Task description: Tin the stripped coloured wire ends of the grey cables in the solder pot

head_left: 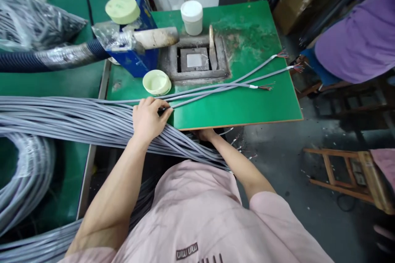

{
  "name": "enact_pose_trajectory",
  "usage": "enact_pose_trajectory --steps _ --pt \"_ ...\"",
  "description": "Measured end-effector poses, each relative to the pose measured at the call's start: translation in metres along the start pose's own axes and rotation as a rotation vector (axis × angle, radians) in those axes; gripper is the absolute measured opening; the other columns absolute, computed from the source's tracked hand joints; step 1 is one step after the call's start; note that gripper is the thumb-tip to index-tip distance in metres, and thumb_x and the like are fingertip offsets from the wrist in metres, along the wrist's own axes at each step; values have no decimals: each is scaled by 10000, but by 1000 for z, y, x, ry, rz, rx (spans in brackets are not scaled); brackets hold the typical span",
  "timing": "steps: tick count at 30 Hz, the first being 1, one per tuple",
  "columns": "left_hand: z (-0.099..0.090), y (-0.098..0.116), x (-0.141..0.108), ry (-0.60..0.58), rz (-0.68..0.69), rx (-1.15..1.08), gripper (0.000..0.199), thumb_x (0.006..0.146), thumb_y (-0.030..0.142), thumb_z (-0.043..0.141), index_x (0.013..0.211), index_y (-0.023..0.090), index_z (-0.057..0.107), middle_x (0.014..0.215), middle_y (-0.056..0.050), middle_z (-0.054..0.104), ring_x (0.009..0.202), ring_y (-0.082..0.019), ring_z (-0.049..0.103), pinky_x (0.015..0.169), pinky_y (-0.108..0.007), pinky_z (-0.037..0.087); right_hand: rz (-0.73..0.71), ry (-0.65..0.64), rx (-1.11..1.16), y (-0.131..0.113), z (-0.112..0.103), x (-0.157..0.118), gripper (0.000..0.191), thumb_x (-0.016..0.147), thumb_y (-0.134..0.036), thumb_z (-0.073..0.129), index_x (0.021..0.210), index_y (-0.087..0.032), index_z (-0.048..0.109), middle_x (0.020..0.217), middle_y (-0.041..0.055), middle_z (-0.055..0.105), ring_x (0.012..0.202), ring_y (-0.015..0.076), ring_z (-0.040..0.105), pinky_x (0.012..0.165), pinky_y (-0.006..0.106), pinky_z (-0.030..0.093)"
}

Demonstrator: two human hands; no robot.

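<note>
My left hand [149,119] rests on a thick bundle of grey cables [77,117], its thumb and fingers closed round a cable [185,103] at the bundle's far side. Three cables run from there across the green board, ending in stripped, coloured wires [298,68] at the right. My right hand [206,134] reaches under the board's front edge, beside the bundle; its fingers are hidden. Other cable ends [243,150] hang near my right forearm.
A solder pot [194,61] with a scraper [212,49] is set into the green board [262,107]. Around it are a white tub [193,18], a pale dish [156,83], a blue box [135,63] and a hose [77,55]. A person in purple [354,45] sits at right; a wooden stool [339,172] stands nearer.
</note>
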State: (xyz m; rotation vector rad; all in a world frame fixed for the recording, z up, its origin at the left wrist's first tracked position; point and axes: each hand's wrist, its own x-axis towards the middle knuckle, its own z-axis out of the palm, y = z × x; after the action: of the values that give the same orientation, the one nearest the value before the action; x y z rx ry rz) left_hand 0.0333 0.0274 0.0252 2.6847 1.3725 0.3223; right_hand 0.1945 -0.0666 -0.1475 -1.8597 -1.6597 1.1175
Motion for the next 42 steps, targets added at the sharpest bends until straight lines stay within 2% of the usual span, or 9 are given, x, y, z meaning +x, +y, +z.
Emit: enact_pose_trajectory --steps 8,14,18,23,30,32,34,37,42 --pt "-8 -8 -1 -102 26 -175 246 892 399 475 936 202 615 909 -52 685 869 -218 610 766 -326 411 174 -182 -56 -14 0 -65 387 931 -395 467 758 -186 743 847 120 758 878 251 701 721 291 464" --pt "-9 -15 -10 -68 120 -314 286 830 499 557 826 241 681 862 -23 715 832 -199 623 783 -321 409 186 -19 1 -30 -16 -103 288 938 -272 442 985 -181 711 1068 99 732 1025 204 659 861 288 469" --pt "-11 -20 -11 -39 131 -471 279 814 481 560 742 227 647 766 -19 678 773 -190 607 754 -319 434 81 146 554 -57 -44 -116 283 889 -362 543 1068 -172 650 1023 97 725 893 185 685 822 340 540" --pt "-11 -28 -12 -3 105 -655 227 811 417 549 703 220 585 715 -8 623 713 -173 577 729 -303 468 -29 51 1274 -95 -85 -97 509 795 -437 654 1236 -245 488 1085 75 697 711 157 676 557 291 561" --pt "-13 -29 -17 26 103 -718 184 797 385 551 721 220 584 743 -5 620 734 -172 581 746 -298 476 -199 575 1302 -112 -161 -86 102 893 -330 486 927 -243 527 942 -12 700 688 100 623 521 203 498" --pt "-13 -29 -17 50 81 -733 186 805 383 539 727 217 571 747 -4 612 737 -166 574 749 -295 474 -206 460 1234 -110 -166 -94 184 850 -381 555 795 -205 549 733 -7 687 564 111 596 459 214 482" --pt "-13 -30 -17 82 59 -771 187 816 384 532 736 216 554 747 -1 594 734 -158 562 741 -296 470 -153 129 1156 -106 -155 -98 298 778 -445 650 719 -164 571 616 16 668 461 121 577 412 233 477" --pt "-13 -32 -18 99 72 -835 189 809 384 556 728 214 546 724 5 573 712 -155 546 717 -306 463 -25 -299 1174 -104 -123 -92 417 731 -451 721 987 -139 616 829 74 738 555 152 657 466 263 538" --pt "-10 -32 -22 81 59 -814 185 803 419 600 740 249 565 742 60 594 755 -162 566 745 -326 461 -109 79 1476 -112 -110 -65 200 936 -324 476 1062 -192 556 1096 55 699 755 128 678 577 246 558"
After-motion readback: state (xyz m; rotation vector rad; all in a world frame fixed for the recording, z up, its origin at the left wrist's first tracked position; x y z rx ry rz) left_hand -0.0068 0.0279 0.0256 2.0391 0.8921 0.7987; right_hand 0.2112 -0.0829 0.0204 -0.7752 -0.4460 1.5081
